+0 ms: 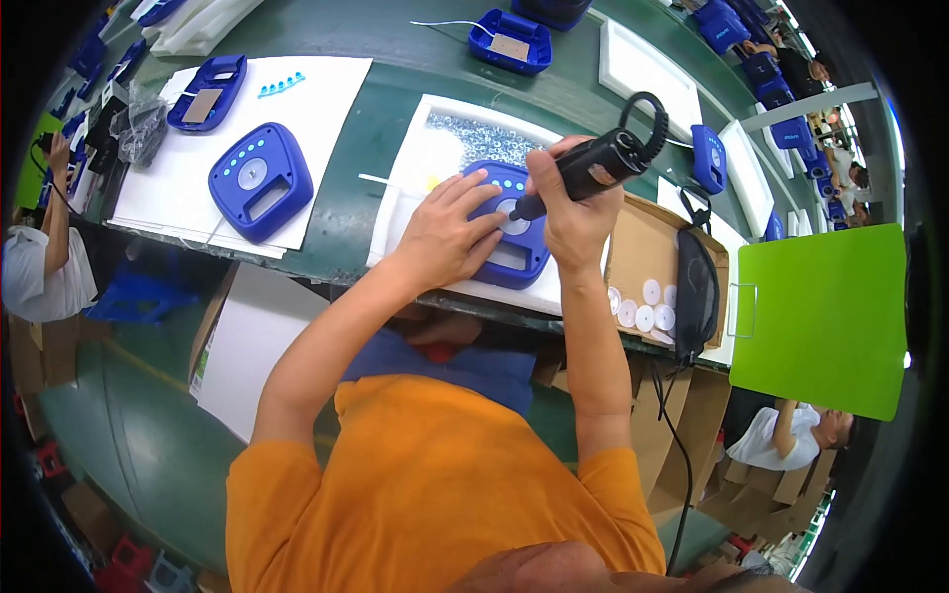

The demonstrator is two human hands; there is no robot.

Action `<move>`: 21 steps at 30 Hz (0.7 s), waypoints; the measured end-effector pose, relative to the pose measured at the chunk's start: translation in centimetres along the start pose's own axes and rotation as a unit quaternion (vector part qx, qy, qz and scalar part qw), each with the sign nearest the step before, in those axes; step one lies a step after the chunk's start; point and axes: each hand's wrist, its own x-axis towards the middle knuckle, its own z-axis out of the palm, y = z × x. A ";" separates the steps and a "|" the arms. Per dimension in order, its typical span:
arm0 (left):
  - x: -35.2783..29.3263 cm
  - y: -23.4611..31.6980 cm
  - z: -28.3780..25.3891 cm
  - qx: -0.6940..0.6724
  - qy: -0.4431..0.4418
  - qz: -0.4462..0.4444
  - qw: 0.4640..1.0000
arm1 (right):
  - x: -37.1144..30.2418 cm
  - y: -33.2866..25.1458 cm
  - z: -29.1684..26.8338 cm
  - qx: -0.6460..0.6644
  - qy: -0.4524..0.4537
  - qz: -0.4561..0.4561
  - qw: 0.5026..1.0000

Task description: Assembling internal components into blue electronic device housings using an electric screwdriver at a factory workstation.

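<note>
A blue plastic casing (535, 242) with a handle slot, a row of light green dots and a pale round disc (513, 217) lies in front of me. My left hand (445, 235) rests on its left side, fingers stretched out and flat over the surface. In my right hand (576, 219) is a black electric screwdriver (598, 166), gripped around its body and tilted, with a coiled cord at its top. Its tip points down at the disc, and whether it touches a screw there is hidden. Beyond the casing, many small metal screws (474, 136) lie in a white foam tray (400, 193).
On a white sheet (158, 203) at left are another blue casing (253, 176), an open blue shell (206, 94) and small light-blue parts (281, 85). At right, a cardboard box (633, 247) holds white discs (645, 317) beside a black pouch (697, 287). A green panel (820, 321) stands farther right.
</note>
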 end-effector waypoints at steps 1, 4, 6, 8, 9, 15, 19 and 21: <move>-0.1 -0.1 0.1 0.000 -0.001 -0.001 1.000 | 0.5 0.0 -0.6 0.023 -0.077 0.014 0.997; -0.1 -0.3 0.2 -0.011 -0.001 -0.006 1.000 | 1.0 -0.2 -1.0 0.037 -0.154 0.057 0.986; -0.1 -0.2 0.1 -0.012 -0.006 -0.006 1.000 | 0.5 0.0 0.3 0.002 -0.058 0.047 0.997; -0.2 -0.2 0.1 -0.008 -0.006 -0.006 1.000 | 0.0 -0.1 1.2 -0.027 -0.017 0.044 0.999; -0.1 -0.2 0.1 -0.004 -0.004 -0.005 1.000 | 0.0 -0.1 1.4 -0.055 0.023 0.039 0.997; 0.0 -0.3 0.2 -0.017 -0.005 -0.007 1.000 | 1.0 0.4 -1.4 0.097 -0.206 0.063 0.972; 0.1 -0.1 0.0 -0.009 -0.010 -0.007 1.000 | -0.5 0.5 0.8 -0.026 0.042 0.039 0.998; 0.1 -0.2 0.0 -0.008 -0.012 -0.008 1.000 | 0.0 1.1 0.4 -0.041 -0.013 0.003 0.999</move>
